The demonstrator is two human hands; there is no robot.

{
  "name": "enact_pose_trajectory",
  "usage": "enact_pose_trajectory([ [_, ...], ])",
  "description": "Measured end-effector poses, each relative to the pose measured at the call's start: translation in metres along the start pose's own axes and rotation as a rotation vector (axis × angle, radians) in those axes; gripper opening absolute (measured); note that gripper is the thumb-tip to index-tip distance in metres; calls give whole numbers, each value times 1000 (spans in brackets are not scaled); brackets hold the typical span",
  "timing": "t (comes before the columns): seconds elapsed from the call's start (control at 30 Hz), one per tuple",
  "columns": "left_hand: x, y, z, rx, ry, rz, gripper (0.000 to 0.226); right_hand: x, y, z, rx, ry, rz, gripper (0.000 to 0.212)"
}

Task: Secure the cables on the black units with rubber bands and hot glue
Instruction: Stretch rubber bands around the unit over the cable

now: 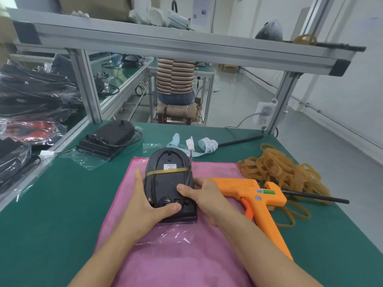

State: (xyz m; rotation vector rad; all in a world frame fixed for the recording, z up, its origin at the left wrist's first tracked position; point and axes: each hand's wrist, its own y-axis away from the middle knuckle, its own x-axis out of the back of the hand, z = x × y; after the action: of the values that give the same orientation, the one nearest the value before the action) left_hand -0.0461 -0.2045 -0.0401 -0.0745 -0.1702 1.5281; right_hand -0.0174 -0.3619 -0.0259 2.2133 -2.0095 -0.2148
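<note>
Both hands hold the black unit on the pink cloth: left hand fingers curled round its left edge, right hand thumb pressing its cable. The glue gun lies just right of the unit.

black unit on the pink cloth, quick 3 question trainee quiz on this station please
1. True or false: a rubber band already goes across the black unit.
2. Which hand has its thumb on the unit's near end? A left hand B right hand C neither
3. Fill in: the orange glue gun lies on the unit's ____ side.

Key: 1 true; 2 A; 3 right. The pink cloth lies under the unit; spare rubber bands are piled beyond the gun.
</note>
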Motion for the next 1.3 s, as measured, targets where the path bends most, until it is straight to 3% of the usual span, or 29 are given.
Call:
enact_pose_trajectory([
  [0.17, 0, 4, -3, 11, -12, 43, 81, -4, 6, 1, -6, 3, 52, 17],
  [0.27, 3, -2, -2, 47, -41, -56, 78, -1, 13, 7, 14, 36, 84, 17],
  [0.5, 1, -12, 1, 49, -63, -154, 72, 15, 13, -5, 115, 826, 126, 44],
  [0.7, 1, -12, 3, 79, -51, -159, 75, 26, 5, -23, 100, 1009, 126, 57],
  [0.8, 1, -11, 3, 85, -67, -146, 78, 35, -1, -31, 173, 1026, 240, 62],
  [0.87, 1, -10, 3, 80, -88, -141, 78, 50, -10, -36, 225, 1082, 385, 56],
  [0.97, 2, -9, 0, 92, -91, -121, 79, 78, -26, -42, 213, 1444, 535, 23],
  [1.03, 3, -9, -2, 101, -92, -123, 82, 95, -35, -42, 156, 1640, 544, 26],
  [1.13, 4, -9, -3, 111, -86, -127, 84, 115, -46, -43, 24, 1744, 571, 27],
  [1.3, 2, -9, -4, 97, -92, -118, 87, 134, -51, -43, -182, 1718, 583, 22],
])
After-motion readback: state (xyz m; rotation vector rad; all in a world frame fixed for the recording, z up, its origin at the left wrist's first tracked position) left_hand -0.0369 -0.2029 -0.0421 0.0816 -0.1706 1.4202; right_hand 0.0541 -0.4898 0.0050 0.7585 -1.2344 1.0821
